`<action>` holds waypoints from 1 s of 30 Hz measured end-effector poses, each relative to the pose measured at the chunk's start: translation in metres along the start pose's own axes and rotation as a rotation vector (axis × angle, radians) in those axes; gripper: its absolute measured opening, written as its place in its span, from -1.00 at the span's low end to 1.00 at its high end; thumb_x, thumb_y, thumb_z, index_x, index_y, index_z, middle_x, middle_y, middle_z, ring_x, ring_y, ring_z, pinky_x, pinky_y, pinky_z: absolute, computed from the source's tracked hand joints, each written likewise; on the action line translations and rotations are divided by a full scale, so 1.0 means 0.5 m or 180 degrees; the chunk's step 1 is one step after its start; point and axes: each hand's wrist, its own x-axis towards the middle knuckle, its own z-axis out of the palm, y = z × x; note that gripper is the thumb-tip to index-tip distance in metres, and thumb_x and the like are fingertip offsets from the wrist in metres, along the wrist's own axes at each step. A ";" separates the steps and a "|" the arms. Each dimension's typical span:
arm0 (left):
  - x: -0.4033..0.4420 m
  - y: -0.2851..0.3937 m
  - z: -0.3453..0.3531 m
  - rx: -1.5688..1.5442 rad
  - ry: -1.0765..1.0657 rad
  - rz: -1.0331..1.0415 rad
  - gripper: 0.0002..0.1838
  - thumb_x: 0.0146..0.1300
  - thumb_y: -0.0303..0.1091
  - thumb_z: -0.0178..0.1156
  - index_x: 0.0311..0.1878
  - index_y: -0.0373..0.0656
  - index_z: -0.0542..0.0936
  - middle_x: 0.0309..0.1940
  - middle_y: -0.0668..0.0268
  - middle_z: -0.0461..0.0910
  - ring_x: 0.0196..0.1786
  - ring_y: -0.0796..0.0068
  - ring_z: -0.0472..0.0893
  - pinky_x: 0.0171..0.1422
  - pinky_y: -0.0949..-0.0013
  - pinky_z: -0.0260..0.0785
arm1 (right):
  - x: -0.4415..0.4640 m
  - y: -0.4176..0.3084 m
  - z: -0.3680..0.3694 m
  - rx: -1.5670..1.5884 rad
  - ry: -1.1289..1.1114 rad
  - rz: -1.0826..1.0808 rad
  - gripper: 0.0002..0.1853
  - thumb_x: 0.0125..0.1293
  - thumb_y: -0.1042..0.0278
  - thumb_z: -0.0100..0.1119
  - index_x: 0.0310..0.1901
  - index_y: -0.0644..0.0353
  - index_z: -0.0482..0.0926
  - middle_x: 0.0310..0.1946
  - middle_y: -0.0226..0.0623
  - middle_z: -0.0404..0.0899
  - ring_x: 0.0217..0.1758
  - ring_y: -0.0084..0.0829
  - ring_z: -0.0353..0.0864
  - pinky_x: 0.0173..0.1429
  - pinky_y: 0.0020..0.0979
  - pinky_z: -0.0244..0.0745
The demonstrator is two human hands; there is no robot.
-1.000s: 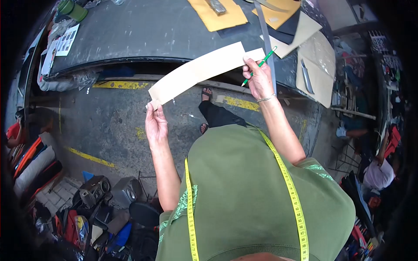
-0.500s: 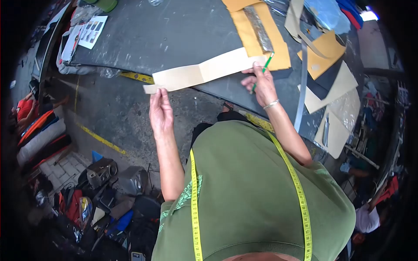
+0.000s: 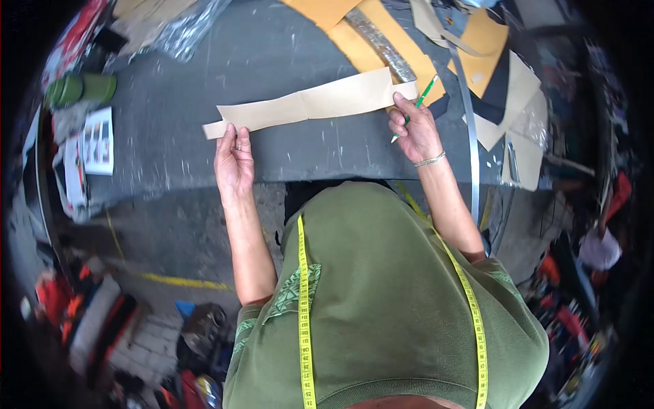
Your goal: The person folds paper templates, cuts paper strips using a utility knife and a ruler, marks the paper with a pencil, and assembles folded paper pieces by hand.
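A long beige paper strip (image 3: 306, 101) with a crease near its middle and a narrow tab at each end is stretched between my hands above the dark table (image 3: 272, 68). My left hand (image 3: 235, 162) pinches its lower left edge beside the tab. At the right end, my right hand (image 3: 414, 128) holds the strip between thumb and fingers, with a green pencil (image 3: 427, 90) also in that hand, pointing down to the left. A yellow measuring tape (image 3: 304, 327) hangs over my green shirt.
Orange-yellow sheets (image 3: 381, 34) lie behind the strip's right end. A long metal ruler (image 3: 470, 136) is right of my right hand, near a cutter (image 3: 513, 162) on beige pieces. A green bottle (image 3: 82, 88) and printed sheet (image 3: 100, 140) lie at the left.
The view has shifted, and my body is now close to the table edge. Both hands have carried the strip from above the floor to over the table, still gripping its ends.
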 end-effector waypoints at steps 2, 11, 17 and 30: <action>0.061 0.015 0.044 0.0199 -0.0235 -0.0212 -0.72 0.43 -0.57 0.12 0.17 -0.34 0.46 -0.01 0.21 0.61 -0.04 0.52 0.67 0.16 0.46 0.64 | -0.005 0.017 0.015 0.0325 0.0253 -0.0212 -0.91 0.42 0.51 0.19 -0.16 0.15 0.46 -0.40 -0.44 0.46 -0.50 -0.65 0.40 -0.56 -0.62 0.20; 0.226 -0.040 0.164 0.0594 -0.1343 -0.1197 -0.66 0.41 -0.63 0.11 0.22 -0.30 0.40 -0.03 0.21 0.58 -0.04 0.48 0.63 0.06 0.44 0.62 | -0.082 0.045 0.050 0.1099 0.1053 -0.0882 -0.85 0.46 0.50 0.14 -0.24 0.09 0.36 -0.32 -0.39 0.51 -0.39 -0.48 0.53 -0.42 -0.52 0.41; 0.154 -0.135 0.290 0.2218 -0.1306 -0.0486 -0.09 0.33 -0.45 0.30 0.57 -0.33 -0.08 0.53 -0.21 -0.07 0.37 0.12 0.44 0.22 0.19 0.59 | -0.104 -0.019 0.038 0.0738 0.0964 -0.1303 -0.87 0.39 0.52 0.24 -0.17 0.09 0.47 -0.33 -0.42 0.54 -0.37 -0.59 0.51 -0.43 -0.61 0.34; -0.133 -0.250 0.416 0.4203 -0.3320 0.0982 -0.50 0.33 -0.23 0.35 0.32 0.00 0.55 0.26 0.31 0.53 -0.14 0.70 0.59 -0.38 0.59 0.45 | -0.159 -0.071 -0.038 0.0443 0.0494 -0.1126 -0.84 0.48 0.23 0.20 -0.20 0.09 0.48 -0.49 -0.49 0.48 -0.49 -0.67 0.45 -0.51 -0.63 0.20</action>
